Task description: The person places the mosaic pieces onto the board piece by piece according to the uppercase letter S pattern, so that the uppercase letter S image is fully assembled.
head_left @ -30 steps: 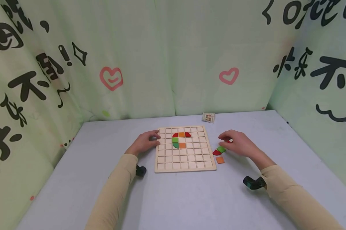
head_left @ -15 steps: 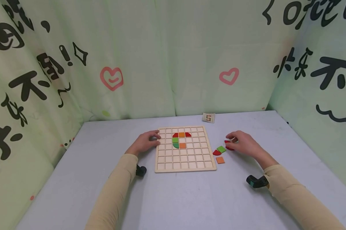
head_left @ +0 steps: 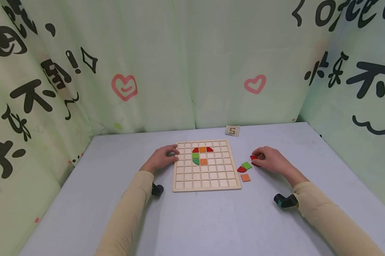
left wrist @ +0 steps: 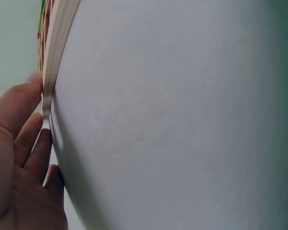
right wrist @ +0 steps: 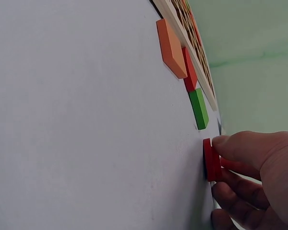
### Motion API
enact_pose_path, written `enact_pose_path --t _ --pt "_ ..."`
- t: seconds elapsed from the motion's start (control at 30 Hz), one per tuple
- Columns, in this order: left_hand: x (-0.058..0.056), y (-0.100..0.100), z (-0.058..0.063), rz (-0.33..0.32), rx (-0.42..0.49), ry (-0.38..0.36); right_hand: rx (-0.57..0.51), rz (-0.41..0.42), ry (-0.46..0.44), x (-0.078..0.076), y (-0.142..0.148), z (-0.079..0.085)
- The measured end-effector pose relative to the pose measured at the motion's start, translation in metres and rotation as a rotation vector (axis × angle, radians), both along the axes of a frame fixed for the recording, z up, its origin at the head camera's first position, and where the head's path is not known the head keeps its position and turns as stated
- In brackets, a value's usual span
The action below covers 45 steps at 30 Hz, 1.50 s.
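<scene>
The square wooden grid board (head_left: 187, 176) lies on the table with red, orange and green tiles (head_left: 195, 155) set in its cells. My left hand (head_left: 160, 158) rests at its left edge, thumb and fingertips touching the rim (left wrist: 52, 62). Right of the board, my right hand (head_left: 269, 160) pinches a red tile (right wrist: 212, 160) between thumb and fingers; a second red piece seems to sit against it, partly hidden by the fingers. Nearest to that hand are a loose green tile (right wrist: 199, 109), a red curved tile (right wrist: 189, 72) and an orange square tile (right wrist: 172, 50).
A small card (head_left: 232, 131) with a printed pattern lies near the table's back edge, behind the board. The white table (head_left: 199, 220) is surrounded by a pale green curtain (head_left: 167, 71) with lettering and hearts. Each wrist wears a black camera (head_left: 285, 201).
My right hand has shifted a little to the right, away from the board, uncovering the green tile and more red. During the last half second it barely moves. My left hand stays put.
</scene>
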State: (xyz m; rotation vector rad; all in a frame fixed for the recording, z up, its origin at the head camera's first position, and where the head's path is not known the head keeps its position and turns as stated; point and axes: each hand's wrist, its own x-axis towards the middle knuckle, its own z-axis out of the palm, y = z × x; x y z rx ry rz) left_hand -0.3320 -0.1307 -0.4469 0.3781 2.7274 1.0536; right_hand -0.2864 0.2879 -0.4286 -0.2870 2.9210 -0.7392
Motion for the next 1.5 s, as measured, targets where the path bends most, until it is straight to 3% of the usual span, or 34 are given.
enact_pose_path --t 1.5 --pt "-0.0013 0.0010 -0.0023 0.008 -0.007 0.002 -0.019 0.008 0.057 -0.0016 -0.0094 -0.0023"
